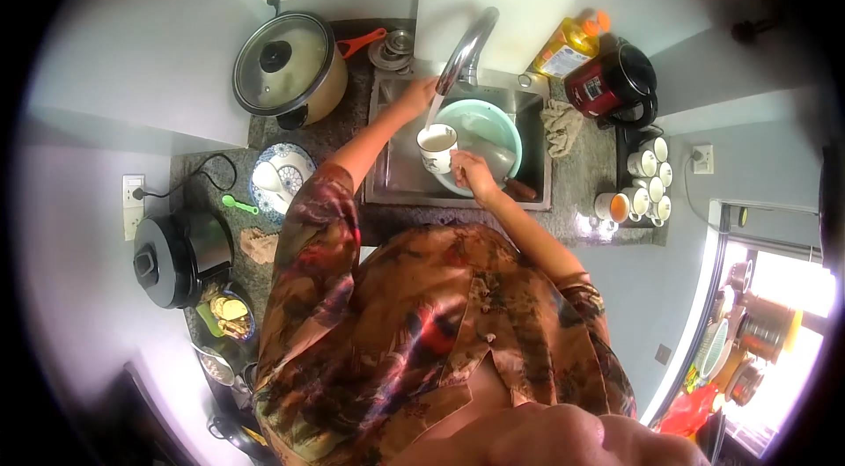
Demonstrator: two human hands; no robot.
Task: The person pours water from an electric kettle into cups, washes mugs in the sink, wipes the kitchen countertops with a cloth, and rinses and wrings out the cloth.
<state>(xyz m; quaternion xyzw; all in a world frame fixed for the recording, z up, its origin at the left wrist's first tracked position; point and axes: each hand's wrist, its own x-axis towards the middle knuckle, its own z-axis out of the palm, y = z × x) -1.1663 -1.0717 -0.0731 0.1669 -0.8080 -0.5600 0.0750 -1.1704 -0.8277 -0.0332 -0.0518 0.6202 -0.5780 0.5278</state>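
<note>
In the head view, my right hand [473,176] grips the handle of a white mug [437,146] with a dark pattern. The mug is held under the chrome faucet [480,30], below the end of its spout, with water running from it. My left hand [421,98] reaches to the spout from the left; its fingers are partly hidden there, so their grip is unclear. Below the mug, a pale green basin [518,136] stands in the steel sink [387,176], with water and a rounded, shiny thing inside that I cannot make out.
Several white mugs [653,189] stand at the right. A yellow soap bottle [568,48], a red-and-black kettle [612,83] and a grey cloth [560,127] are beside the sink. A lidded pot [290,70], a patterned plate [286,158] and a rice cooker [180,259] occupy the left.
</note>
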